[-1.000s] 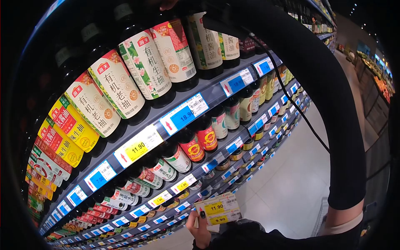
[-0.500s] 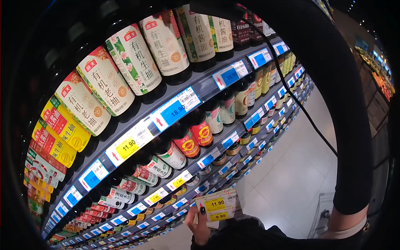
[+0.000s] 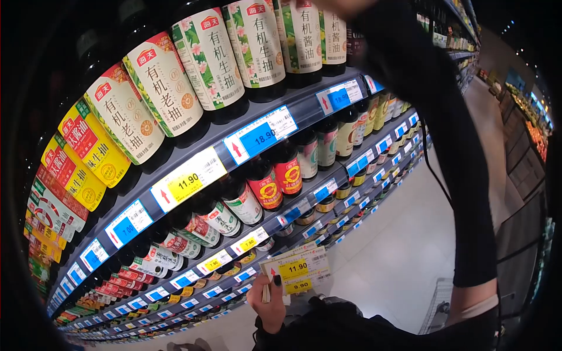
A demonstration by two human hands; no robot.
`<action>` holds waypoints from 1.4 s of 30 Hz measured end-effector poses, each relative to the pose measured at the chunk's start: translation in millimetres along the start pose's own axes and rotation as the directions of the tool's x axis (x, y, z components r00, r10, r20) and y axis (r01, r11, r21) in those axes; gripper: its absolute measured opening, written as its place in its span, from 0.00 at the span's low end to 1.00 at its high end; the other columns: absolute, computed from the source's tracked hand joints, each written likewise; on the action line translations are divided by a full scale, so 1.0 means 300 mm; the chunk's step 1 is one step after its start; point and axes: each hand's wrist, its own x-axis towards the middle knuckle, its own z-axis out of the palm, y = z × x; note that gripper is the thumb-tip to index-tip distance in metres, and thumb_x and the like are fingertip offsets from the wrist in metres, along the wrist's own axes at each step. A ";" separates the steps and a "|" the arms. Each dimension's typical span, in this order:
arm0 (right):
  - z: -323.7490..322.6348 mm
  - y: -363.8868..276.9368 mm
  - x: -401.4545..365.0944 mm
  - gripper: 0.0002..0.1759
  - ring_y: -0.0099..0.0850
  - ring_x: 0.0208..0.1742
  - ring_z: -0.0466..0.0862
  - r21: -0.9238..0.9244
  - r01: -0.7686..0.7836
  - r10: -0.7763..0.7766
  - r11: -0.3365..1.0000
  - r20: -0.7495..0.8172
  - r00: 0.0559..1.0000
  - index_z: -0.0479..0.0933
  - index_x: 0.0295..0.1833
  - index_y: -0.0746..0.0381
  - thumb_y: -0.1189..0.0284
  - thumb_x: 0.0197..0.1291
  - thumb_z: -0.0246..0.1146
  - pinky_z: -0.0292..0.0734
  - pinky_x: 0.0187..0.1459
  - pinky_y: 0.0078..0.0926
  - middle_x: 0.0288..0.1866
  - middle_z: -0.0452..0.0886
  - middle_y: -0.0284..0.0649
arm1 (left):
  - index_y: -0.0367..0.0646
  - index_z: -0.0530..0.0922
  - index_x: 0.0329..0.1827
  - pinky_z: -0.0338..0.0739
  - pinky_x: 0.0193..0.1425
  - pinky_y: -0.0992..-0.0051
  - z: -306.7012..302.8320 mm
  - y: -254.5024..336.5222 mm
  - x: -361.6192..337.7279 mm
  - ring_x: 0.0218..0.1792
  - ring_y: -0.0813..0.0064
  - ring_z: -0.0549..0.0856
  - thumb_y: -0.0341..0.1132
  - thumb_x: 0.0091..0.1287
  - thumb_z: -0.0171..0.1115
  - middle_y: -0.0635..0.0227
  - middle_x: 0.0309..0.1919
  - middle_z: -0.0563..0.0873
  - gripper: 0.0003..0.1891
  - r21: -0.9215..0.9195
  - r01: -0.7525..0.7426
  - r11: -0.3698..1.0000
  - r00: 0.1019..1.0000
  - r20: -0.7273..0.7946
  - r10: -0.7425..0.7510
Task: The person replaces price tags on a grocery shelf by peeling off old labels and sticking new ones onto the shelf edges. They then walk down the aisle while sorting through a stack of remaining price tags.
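Note:
Near the bottom, my left hand (image 3: 269, 303) grips a stack of price cards (image 3: 300, 270), the top ones yellow and marked 11.90 and 9.90, with the thumb pressed on them. My right hand (image 3: 345, 6) shows only as a blurred piece at the top edge, by the upper row of bottles; its fingers are hidden. White-labelled bottles (image 3: 257, 44) stand beside it on the upper shelf. Along that shelf's edge sit a yellow tag (image 3: 187, 180) reading 11.90 and a blue tag (image 3: 260, 136) reading 18.90.
Lower shelves hold red-labelled bottles (image 3: 288, 175) and many more tags. My black sleeve (image 3: 451, 140) arches across the right side, with a dark cable (image 3: 436, 169) beside it. A wire cart (image 3: 436, 304) stands on the pale floor at lower right. Produce displays are at far right.
My right arm has moved left, and a blurred part of the hand now shows at the top. My left hand and the cards have shifted slightly left. The view has shifted too.

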 end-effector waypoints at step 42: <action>-0.007 -0.198 -0.849 0.09 0.32 0.19 0.77 0.475 -0.341 0.154 0.811 0.389 0.908 0.77 0.34 0.69 0.81 0.45 0.67 0.69 0.21 0.25 0.22 0.79 0.42 | 0.31 0.77 0.26 0.68 0.22 0.76 -0.028 0.103 0.097 0.19 0.64 0.79 0.24 0.47 0.60 0.52 0.24 0.81 0.05 -0.317 -0.131 0.939 0.893 0.373 0.251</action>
